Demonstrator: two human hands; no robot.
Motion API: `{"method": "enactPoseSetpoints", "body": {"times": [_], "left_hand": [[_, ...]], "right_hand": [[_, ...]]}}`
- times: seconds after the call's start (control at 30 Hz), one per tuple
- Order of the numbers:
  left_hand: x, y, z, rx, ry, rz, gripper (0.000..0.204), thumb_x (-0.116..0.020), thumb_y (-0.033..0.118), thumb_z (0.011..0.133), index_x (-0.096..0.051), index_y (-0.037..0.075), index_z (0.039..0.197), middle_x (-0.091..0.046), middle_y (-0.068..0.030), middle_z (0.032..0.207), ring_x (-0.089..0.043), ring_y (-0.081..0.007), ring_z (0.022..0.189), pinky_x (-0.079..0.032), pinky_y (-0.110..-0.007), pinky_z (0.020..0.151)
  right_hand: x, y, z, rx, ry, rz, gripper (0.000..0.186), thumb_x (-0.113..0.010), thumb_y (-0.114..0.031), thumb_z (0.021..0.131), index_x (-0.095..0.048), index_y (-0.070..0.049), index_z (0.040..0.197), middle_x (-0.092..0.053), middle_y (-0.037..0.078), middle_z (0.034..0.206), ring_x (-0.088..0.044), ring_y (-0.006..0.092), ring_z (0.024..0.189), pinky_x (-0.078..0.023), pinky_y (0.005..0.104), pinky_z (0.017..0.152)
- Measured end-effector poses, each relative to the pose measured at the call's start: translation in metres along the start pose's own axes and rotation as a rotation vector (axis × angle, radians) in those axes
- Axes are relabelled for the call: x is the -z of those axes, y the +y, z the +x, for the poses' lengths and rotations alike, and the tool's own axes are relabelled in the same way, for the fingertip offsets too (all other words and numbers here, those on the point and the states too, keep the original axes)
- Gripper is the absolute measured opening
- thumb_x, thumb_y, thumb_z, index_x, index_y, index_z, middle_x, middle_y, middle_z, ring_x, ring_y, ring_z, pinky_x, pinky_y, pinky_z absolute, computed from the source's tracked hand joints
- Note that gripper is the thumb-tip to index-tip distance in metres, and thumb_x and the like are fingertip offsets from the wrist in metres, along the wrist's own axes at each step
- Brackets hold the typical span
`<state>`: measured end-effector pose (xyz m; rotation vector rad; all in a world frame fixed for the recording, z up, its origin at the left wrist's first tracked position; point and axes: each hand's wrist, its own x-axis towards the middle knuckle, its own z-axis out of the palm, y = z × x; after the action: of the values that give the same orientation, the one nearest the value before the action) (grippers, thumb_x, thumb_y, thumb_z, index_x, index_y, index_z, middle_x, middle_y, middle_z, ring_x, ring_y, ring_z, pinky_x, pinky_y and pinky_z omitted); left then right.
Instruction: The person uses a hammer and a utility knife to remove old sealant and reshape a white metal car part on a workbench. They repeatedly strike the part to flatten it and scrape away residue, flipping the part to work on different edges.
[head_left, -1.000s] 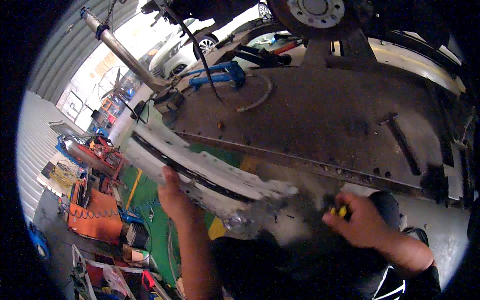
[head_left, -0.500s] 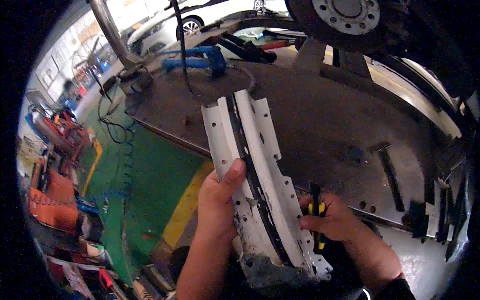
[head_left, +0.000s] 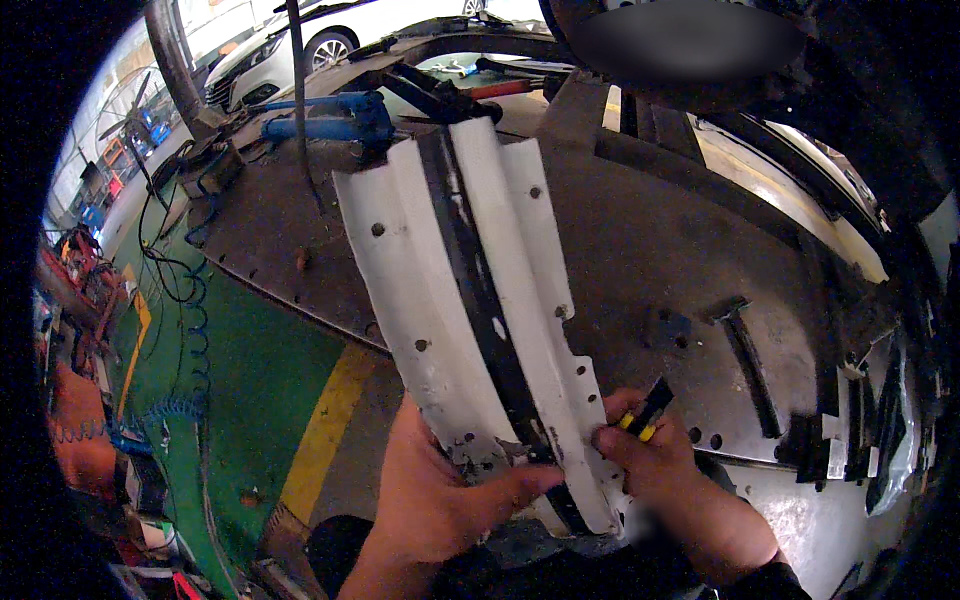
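White metal panel [head_left: 515, 270] with a black strip [head_left: 485, 310] down its length: up in both hands' reach, slanted, near side of the dark bench [head_left: 640, 260], far end overlapping the bench from where I stand. Left hand [head_left: 435, 500]: grip clamped on the panel's lower left part, thumb across the strip, fingers underneath. Right hand [head_left: 665, 475]: grip closed round a yellow-and-black hand tool [head_left: 655, 402], black end angled up and right, thumb at the panel's right edge; can't tell if it presses. Hammer [head_left: 752, 375] lies on the bench, right side. Blue tool [head_left: 330, 128], far left. Green floor [head_left: 260, 350] left.
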<state>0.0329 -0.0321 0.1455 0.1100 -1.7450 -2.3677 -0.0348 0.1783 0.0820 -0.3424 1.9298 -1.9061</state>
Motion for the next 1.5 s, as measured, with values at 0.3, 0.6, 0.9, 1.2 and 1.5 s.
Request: {"method": "enactPoseSetpoints", "body": {"times": [0.3,0.6,0.9,1.2,1.5], "left_hand": [[0.002,0.006,-0.010,-0.037,-0.018,0.034,0.067,-0.079,-0.006,0.071,-0.044,0.001,0.128,-0.064,-0.0134,0.116,-0.063,-0.0220,0.108,-0.052,-0.038,0.093],[0.001,0.013,-0.013,0.085,0.072,-0.105,0.047,-0.075,-0.002,0.078,-0.054,0.000,0.120,-0.068,-0.0118,0.109,-0.066,-0.0208,0.099,-0.052,-0.036,0.090],[0.003,0.006,-0.011,0.132,0.041,-0.319,0.063,-0.077,0.000,0.077,-0.044,0.001,0.130,-0.063,-0.0132,0.118,-0.060,-0.0211,0.111,-0.050,-0.037,0.094],[-0.002,0.006,-0.015,0.123,-0.054,0.033,0.067,-0.078,-0.004,0.075,-0.040,0.001,0.130,-0.063,-0.0128,0.119,-0.062,-0.0220,0.109,-0.051,-0.039,0.094],[0.001,0.010,-0.017,0.170,-0.111,-0.033,0.055,-0.073,-0.004,0.079,-0.048,0.000,0.127,-0.066,-0.0125,0.115,-0.062,-0.0201,0.108,-0.050,-0.038,0.093]], "right_hand": [[-0.008,0.004,-0.004,-0.018,-0.018,0.104,0.023,-0.074,-0.019,0.085,-0.061,-0.009,0.100,-0.063,-0.001,0.089,-0.057,0.0107,0.084,-0.047,0.0294,0.076],[-0.010,0.010,-0.007,-0.033,-0.046,0.016,0.026,-0.075,-0.019,0.085,-0.059,-0.009,0.103,-0.062,-0.002,0.086,-0.055,0.0088,0.077,-0.047,0.0273,0.069],[-0.019,-0.001,-0.006,-0.213,0.074,0.239,0.022,-0.071,-0.019,0.088,-0.058,-0.009,0.102,-0.060,-0.002,0.082,-0.053,0.0073,0.074,-0.045,0.0253,0.065],[-0.015,-0.002,-0.006,-0.064,0.073,0.161,0.020,-0.068,-0.016,0.090,-0.057,-0.009,0.104,-0.058,-0.003,0.081,-0.053,0.0075,0.074,-0.046,0.0254,0.067],[-0.014,-0.006,-0.010,-0.056,0.076,0.156,0.023,-0.071,-0.016,0.087,-0.058,-0.008,0.104,-0.059,-0.003,0.081,-0.053,0.0073,0.072,-0.046,0.0253,0.064]]}}
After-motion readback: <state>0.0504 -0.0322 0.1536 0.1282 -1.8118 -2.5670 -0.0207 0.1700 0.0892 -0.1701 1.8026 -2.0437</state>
